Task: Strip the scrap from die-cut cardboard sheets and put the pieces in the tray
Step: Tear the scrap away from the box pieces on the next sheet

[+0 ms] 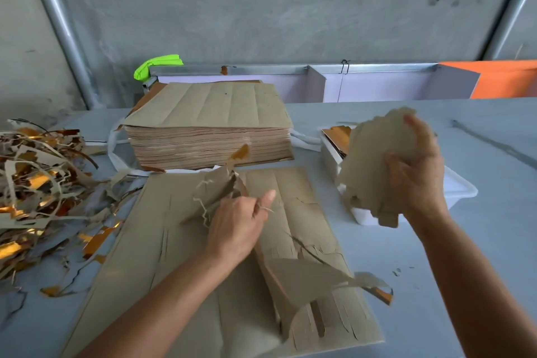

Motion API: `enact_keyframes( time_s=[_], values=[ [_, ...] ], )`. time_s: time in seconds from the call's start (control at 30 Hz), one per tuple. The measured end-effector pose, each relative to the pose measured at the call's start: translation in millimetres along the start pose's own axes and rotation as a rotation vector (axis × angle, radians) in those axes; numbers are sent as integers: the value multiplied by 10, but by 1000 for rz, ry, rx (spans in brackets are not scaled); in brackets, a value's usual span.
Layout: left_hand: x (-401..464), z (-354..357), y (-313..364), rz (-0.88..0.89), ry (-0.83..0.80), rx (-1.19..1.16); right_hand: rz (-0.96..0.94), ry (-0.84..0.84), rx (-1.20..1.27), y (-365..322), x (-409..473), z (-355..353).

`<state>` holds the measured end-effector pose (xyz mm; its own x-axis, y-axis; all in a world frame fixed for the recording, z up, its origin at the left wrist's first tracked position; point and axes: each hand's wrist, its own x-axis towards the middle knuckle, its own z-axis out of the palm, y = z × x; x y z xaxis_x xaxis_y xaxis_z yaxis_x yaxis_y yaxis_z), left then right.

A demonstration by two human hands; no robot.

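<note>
Grey surface [436, 256] under both hands: the right hand [415, 180], grip curled round a ragged bundle of matte die-cut pieces [374, 160], hovers just above the white tray [462, 192]. The left hand [238, 227] pinches fibrous scrap [218, 192] on the flat, slotted cardboard sheet [186, 256].

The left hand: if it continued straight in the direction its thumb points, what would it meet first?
Probably the torn scrap that the left hand grips, lifted off the flat sheet. Beyond it stands the tall stack of sheets, though depth is hard to judge.
</note>
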<state>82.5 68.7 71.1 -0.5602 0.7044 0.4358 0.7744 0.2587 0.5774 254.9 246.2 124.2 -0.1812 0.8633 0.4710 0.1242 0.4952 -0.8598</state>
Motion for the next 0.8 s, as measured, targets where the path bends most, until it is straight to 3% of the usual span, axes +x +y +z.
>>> enact_keyframes(
  time_s=[0.13,0.33,0.4,0.5,0.63,0.7,0.8],
  values=[
    [159,-157,-48,38,141,13,33,-149,-291,-12,-102,-25],
    [347,-510,-151,381,15,-75,56,-332,-409,-16,-281,215],
    [343,-543,-198,313,-12,-144,40,-403,-475,-32,-312,269],
    [234,-509,-233,48,6,-319,109,-582,-565,-59,-353,276],
    [190,-377,-250,-183,143,-456,220,-873,-613,-84,-468,260],
    [212,-317,-233,-200,197,-494,385,-903,-463,-85,-540,302],
    [201,-237,-163,-109,155,-462,702,-859,-164,-78,-610,395]
  ],
)
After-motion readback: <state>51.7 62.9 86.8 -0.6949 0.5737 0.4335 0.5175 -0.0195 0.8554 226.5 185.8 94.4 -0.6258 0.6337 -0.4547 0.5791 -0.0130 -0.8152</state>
